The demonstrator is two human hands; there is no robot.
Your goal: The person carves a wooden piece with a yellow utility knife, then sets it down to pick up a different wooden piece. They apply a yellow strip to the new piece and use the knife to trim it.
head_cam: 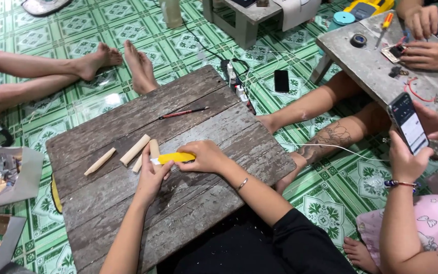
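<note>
The right hand [206, 156] is gripping a yellow utility knife [176, 158] mid-surface [188, 213], working at the pale wooden stick [154, 150] the left hand [153, 177] is pinching at its nine o'clock, so I reckon a slip could be nicking those fingers.

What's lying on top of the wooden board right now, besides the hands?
On the wooden board: three loose pale wooden sticks, a red pencil, and a yellow knife in the right hand. The left hand covers another stick's lower end.
</note>
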